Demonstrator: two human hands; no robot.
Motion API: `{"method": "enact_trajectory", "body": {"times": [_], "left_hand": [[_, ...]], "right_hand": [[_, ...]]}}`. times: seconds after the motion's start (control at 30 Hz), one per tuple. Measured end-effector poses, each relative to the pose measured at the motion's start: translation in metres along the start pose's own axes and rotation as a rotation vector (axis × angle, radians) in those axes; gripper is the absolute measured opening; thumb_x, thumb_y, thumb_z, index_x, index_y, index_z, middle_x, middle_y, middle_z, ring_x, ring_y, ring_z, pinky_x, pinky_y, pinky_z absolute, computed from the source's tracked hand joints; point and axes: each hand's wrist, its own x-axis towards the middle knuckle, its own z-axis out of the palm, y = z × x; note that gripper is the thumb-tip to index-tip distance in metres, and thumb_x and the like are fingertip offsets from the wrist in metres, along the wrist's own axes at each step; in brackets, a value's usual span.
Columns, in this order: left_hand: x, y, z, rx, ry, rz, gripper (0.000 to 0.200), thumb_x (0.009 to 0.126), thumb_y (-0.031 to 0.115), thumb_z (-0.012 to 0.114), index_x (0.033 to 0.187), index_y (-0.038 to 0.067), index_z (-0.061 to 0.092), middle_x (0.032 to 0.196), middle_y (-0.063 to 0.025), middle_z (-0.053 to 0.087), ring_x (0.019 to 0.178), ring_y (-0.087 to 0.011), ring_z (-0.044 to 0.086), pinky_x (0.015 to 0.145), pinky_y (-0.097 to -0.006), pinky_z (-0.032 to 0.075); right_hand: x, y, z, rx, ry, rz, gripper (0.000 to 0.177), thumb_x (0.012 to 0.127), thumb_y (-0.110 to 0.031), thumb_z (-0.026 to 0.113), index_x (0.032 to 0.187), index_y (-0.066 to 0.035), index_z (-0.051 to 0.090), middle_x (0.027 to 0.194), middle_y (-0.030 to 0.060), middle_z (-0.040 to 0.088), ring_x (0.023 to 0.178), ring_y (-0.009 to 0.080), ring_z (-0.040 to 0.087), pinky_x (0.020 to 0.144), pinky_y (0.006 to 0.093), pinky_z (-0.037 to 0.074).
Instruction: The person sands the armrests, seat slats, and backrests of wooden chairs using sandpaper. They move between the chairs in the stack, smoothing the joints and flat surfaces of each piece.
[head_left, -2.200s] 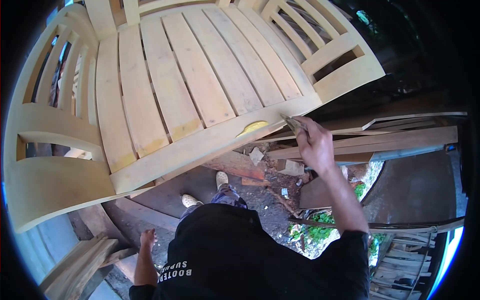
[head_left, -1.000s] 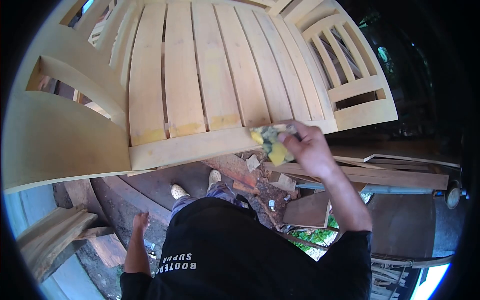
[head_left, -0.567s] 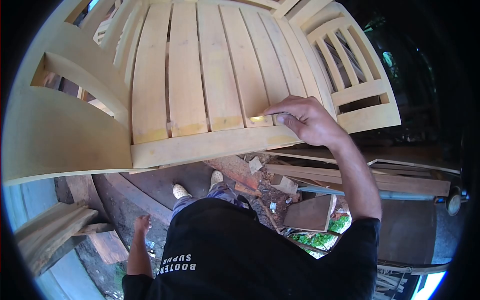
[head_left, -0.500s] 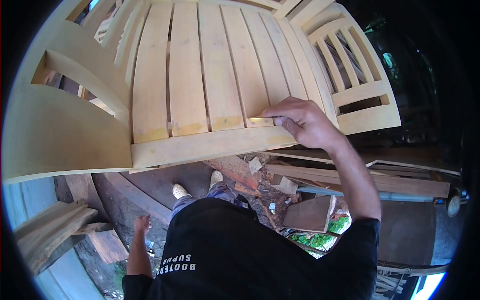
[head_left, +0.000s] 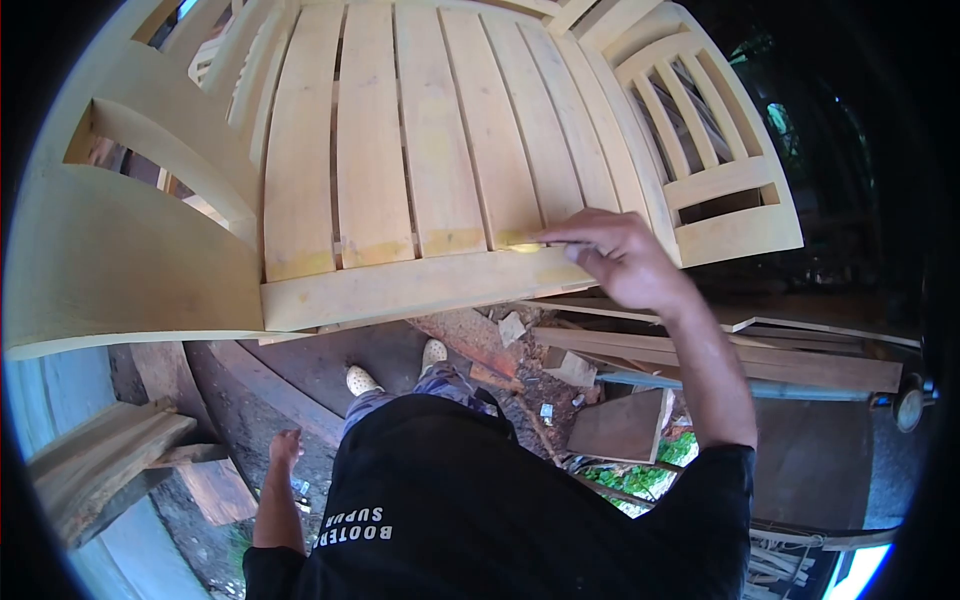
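Observation:
A pale wooden slatted bench [head_left: 450,130] fills the upper view, its front rail [head_left: 420,285] nearest my body. My right hand [head_left: 630,260] is closed in a pinch on a thin flat scraper [head_left: 553,241], mostly hidden by the fingers. Its tip is at the front end of a slat, where a fresh yellow smear [head_left: 524,247] shows. Similar yellow patches [head_left: 300,268] mark the front ends of the slats to the left. Low at my side hangs my left hand [head_left: 286,448], its fingers curled; whatever they may hold is hidden.
Solid and slatted bench sides [head_left: 130,250] rise left and right of the seat. Long boards [head_left: 720,360] lie below at right, near a brown panel [head_left: 620,425]. Stacked planks [head_left: 110,455] stand at lower left. Scraps of wood [head_left: 511,329] litter the ground by my feet.
My right hand has shifted slightly right and down along the slat ends with the scraper. A brighter yellow smear now shows just left of the fingertips. The left hand stays put.

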Motion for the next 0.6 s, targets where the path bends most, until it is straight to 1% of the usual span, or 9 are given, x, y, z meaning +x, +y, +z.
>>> {"method": "enact_trajectory", "body": {"times": [0.07, 0.17, 0.27, 0.37, 0.47, 0.5, 0.6], "left_hand": [[0.004, 0.002, -0.004, -0.006, -0.014, 0.000, 0.035, 0.102, 0.036, 0.062, 0.120, 0.005, 0.064, 0.086, -0.0104, 0.069, 0.061, -0.0192, 0.063, 0.047, -0.0313, 0.046], [0.012, 0.001, -0.009, -0.003, -0.030, 0.024, 0.035, 0.103, 0.036, 0.061, 0.118, 0.004, 0.065, 0.086, -0.0107, 0.068, 0.060, -0.0190, 0.063, 0.047, -0.0315, 0.047], [0.005, 0.009, -0.010, 0.077, 0.010, 0.018, 0.033, 0.103, 0.034, 0.061, 0.115, 0.004, 0.066, 0.085, -0.0106, 0.068, 0.059, -0.0189, 0.062, 0.046, -0.0313, 0.045], [-0.004, 0.013, -0.007, 0.027, 0.020, 0.036, 0.032, 0.103, 0.034, 0.061, 0.112, 0.003, 0.066, 0.085, -0.0103, 0.068, 0.059, -0.0190, 0.063, 0.046, -0.0315, 0.045], [-0.012, 0.019, -0.008, -0.002, -0.007, -0.025, 0.036, 0.099, 0.029, 0.067, 0.120, -0.001, 0.068, 0.092, -0.0115, 0.071, 0.074, -0.0213, 0.069, 0.061, -0.0360, 0.059], [-0.015, 0.022, -0.008, 0.001, -0.005, -0.028, 0.036, 0.099, 0.029, 0.066, 0.120, -0.001, 0.068, 0.092, -0.0114, 0.071, 0.074, -0.0214, 0.069, 0.061, -0.0359, 0.059], [-0.020, 0.026, -0.006, 0.015, -0.001, -0.031, 0.037, 0.099, 0.030, 0.066, 0.120, -0.001, 0.067, 0.092, -0.0114, 0.071, 0.074, -0.0215, 0.068, 0.061, -0.0358, 0.059]], "right_hand": [[0.001, 0.000, -0.018, -0.056, -0.003, 0.043, 0.032, 0.090, 0.008, 0.065, 0.117, -0.005, 0.075, 0.109, 0.0165, 0.075, 0.101, 0.0319, 0.072, 0.093, 0.0389, 0.056], [-0.002, 0.013, -0.019, -0.094, -0.001, 0.058, 0.035, 0.088, 0.010, 0.063, 0.119, -0.004, 0.074, 0.111, 0.0170, 0.074, 0.105, 0.0325, 0.071, 0.095, 0.0398, 0.055], [-0.004, 0.022, -0.010, -0.134, 0.009, 0.018, 0.042, 0.084, 0.014, 0.060, 0.119, -0.004, 0.073, 0.113, 0.0169, 0.074, 0.110, 0.0338, 0.069, 0.099, 0.0408, 0.055], [-0.007, 0.024, 0.003, -0.221, 0.041, -0.112, 0.049, 0.078, 0.016, 0.060, 0.121, -0.005, 0.072, 0.117, 0.0153, 0.073, 0.115, 0.0343, 0.068, 0.102, 0.0422, 0.054], [-0.013, 0.024, 0.016, -0.302, 0.090, -0.188, 0.053, 0.074, 0.016, 0.060, 0.121, -0.006, 0.072, 0.119, 0.0137, 0.073, 0.116, 0.0345, 0.067, 0.103, 0.0434, 0.055], [-0.016, 0.024, 0.018, -0.320, 0.085, -0.192, 0.056, 0.072, 0.016, 0.061, 0.122, -0.006, 0.072, 0.121, 0.0126, 0.073, 0.117, 0.0339, 0.067, 0.102, 0.0434, 0.055], [-0.019, 0.020, 0.019, -0.313, 0.078, -0.194, 0.052, 0.073, 0.016, 0.062, 0.119, -0.005, 0.073, 0.118, 0.0140, 0.074, 0.114, 0.0337, 0.068, 0.100, 0.0428, 0.056]]}}
